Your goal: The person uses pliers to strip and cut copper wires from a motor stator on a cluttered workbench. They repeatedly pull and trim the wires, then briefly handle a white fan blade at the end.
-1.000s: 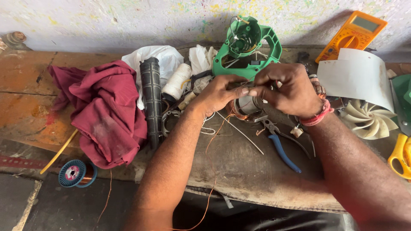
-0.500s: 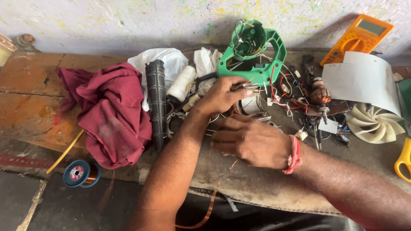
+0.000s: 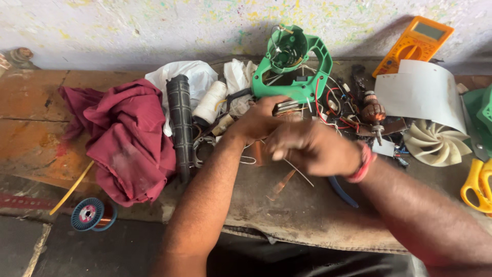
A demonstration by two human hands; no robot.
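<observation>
My left hand (image 3: pixel 259 120) is closed around the small motor stator (image 3: pixel 288 109), the wound metal part with copper wire, and holds it on the bench just in front of the green plastic housing (image 3: pixel 294 69). This grip is the same as a second ago, the stator did not leave its place.

What changed is my right hand (image 3: pixel 312 149). One second ago it was up on the stator together with the left one; half a second ago it lay lower on the bench; now it is coming back toward the stator and is blurred from the motion. The fingers look curled, but I cannot tell if they hold something. I judge that I went down to fetch a small thing and return to the winding work, so the work on the stator continues.

Under the right wrist the blue handle of the pliers (image 3: pixel 341 191) shows. Right of the housing lie the red wires (image 3: pixel 328 105), the rotor (image 3: pixel 373 112), the white fan wheel (image 3: pixel 435 144). Left of my forearm are the black ribbed tube (image 3: pixel 180 125) and the dark red cloth (image 3: pixel 128 138)
</observation>
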